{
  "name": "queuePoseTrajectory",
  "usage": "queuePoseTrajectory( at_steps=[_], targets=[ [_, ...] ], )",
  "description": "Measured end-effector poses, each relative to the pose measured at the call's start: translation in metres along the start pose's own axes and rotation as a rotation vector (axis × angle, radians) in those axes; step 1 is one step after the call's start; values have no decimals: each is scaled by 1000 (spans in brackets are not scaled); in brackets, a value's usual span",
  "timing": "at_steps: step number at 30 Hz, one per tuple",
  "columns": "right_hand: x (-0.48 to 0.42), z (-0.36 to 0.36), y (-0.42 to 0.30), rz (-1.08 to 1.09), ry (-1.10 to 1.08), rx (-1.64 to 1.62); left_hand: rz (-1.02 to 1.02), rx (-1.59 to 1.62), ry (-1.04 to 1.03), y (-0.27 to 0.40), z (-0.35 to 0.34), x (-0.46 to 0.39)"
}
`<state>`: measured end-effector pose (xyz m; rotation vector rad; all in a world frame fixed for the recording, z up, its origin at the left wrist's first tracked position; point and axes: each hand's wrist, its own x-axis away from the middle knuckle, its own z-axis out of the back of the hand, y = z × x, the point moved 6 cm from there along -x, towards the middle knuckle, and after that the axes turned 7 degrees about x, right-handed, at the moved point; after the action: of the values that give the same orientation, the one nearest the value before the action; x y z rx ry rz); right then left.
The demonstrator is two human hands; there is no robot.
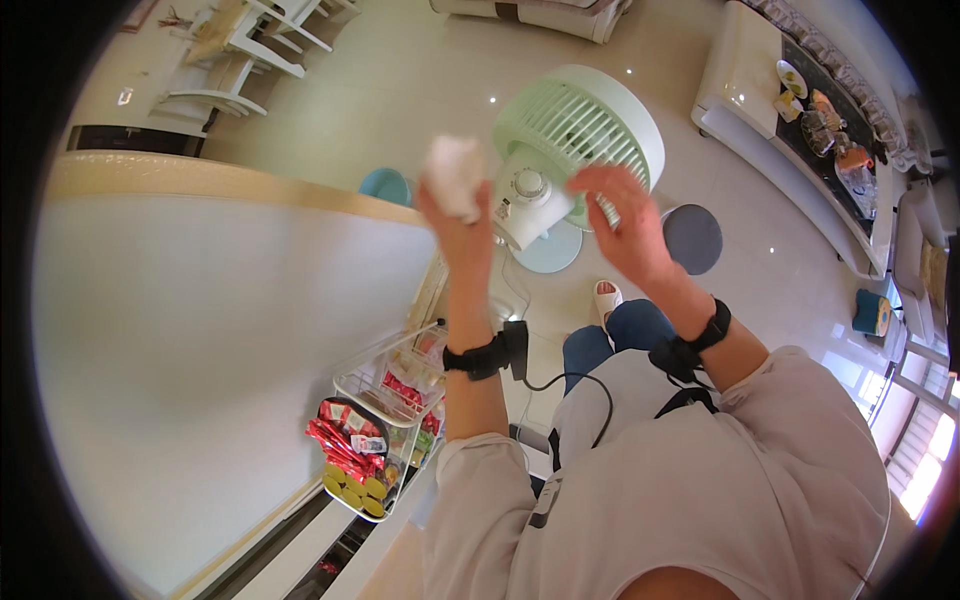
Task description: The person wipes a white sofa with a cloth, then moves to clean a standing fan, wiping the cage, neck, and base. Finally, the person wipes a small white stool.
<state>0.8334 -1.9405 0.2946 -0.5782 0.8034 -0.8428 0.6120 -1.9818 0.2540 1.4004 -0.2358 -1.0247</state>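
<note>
A crumpled white cloth or wad of tissue (454,171), blurred by motion, is gripped in my left hand (459,225). Before me stands a pale green and white pedestal fan (577,127) with a round control knob (529,183) on its rear housing. My left hand is raised to the left of the housing. On the other side, my right hand (622,225) hovers by the slatted fan head with bent, spread fingers and holds nothing; whether it touches the slats I cannot tell. The fan's round base (547,247) rests on the tiled floor.
To my left runs a white partition (225,300) with a wooden top edge. A wire rack (375,405) of packets and cans stands against it. Nearby are a blue bin (385,186) and a grey round stool (692,238). A loaded low cabinet (750,97) stands right. A cord trails across the floor.
</note>
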Motion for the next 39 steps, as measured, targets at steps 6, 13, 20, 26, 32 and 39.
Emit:
queuePoseTrajectory(
  at_steps=[6,13,20,26,32,39],
  targets=[
    [-2,17,39,-131,133,439,-249,-575,-427,21,-33,60],
    [29,5,42,-180,6,387,-526,-913,-620,-30,-55,166],
    [60,18,59,-308,73,208,149,-221,-377,-9,-10,137],
    [86,-2,91,-495,130,-24,-315,82,-4,85,-15,85],
    [92,-4,121,-626,201,-298,-435,41,74,125,-56,40],
    [101,9,116,-897,167,-582,-806,-471,-705,82,-147,127]
  ],
)
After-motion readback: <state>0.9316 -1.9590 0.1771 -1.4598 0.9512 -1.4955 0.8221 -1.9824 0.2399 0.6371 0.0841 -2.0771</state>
